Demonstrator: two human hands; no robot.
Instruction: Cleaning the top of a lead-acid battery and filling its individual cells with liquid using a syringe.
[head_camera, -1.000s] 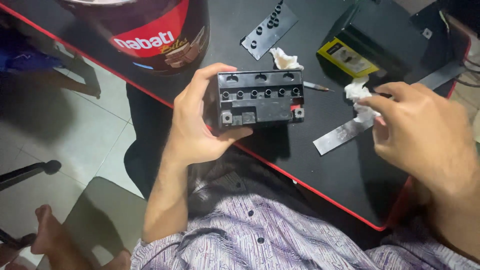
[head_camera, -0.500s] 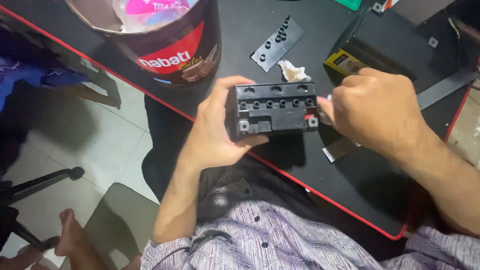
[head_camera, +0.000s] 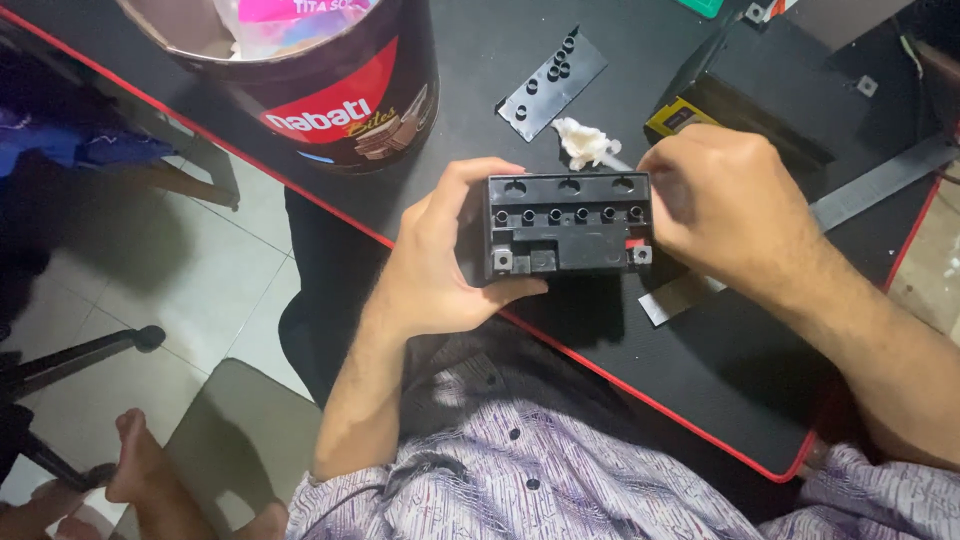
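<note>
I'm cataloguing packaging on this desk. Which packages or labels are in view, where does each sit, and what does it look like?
Round dark tub with a red and white label band: far left of the black desk, open top.
Pink and white plastic packet: inside the tub, top edge of view.
Yellow label on a black box: behind the right hand, small rectangle.
No screens or signs.

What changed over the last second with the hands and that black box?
The right hand moved left from the metal strip to the black battery box, now touching its right end. The left hand kept gripping the box's left end. The tissue wad and the black strip with holes stayed on the table.
</note>
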